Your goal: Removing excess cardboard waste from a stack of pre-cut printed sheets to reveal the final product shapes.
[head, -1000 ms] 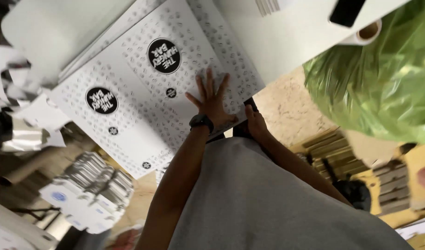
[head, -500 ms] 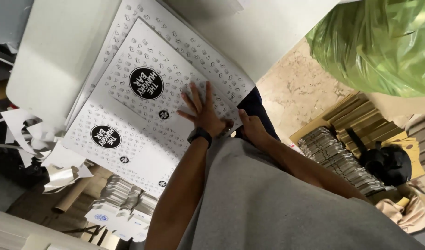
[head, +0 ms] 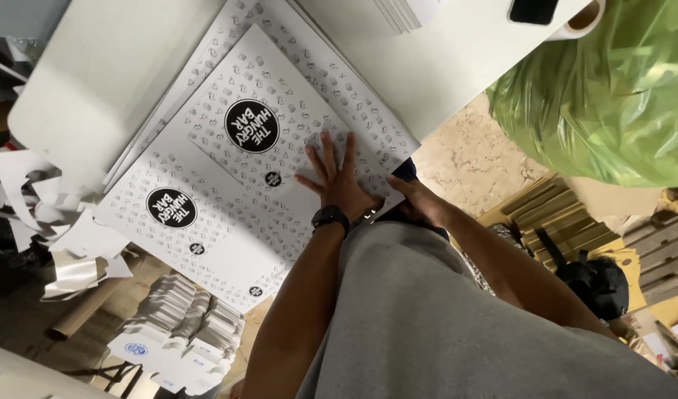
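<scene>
Since the earlier frame the view has drifted a little, so that the printed sheets sit slightly higher and further right in the picture, while the left hand (head: 337, 179) is kept flat on them in much the same spot. That hand, with a dark watch (head: 330, 217) at the wrist, is spread wide, fingers fanned and palm pressed down on the top printed sheet (head: 258, 159), a white card covered with small grey icons and a round black badge. The sheet lies at the centre of the frame on a stack of like sheets (head: 180, 229) that reaches toward the lower left, all resting on the pale bench (head: 442, 59).

The right hand (head: 416, 201) is seen at the near edge of the stack, just right of the left hand; its fingers are tucked at or under the sheet's corner, and whether anything is pinched cannot be told.

As a judgement, the pressing is done best with even weight through the flat palm, so that the top sheet is held square on the pile while its edge is worked by the other hand.

The bench edge below the hands is hidden by the grey shirt (head: 442, 325). A green plastic bag (head: 612, 96) is cut off at the upper right, and paper offcuts (head: 51, 222) at the left are hard to make out.
</scene>
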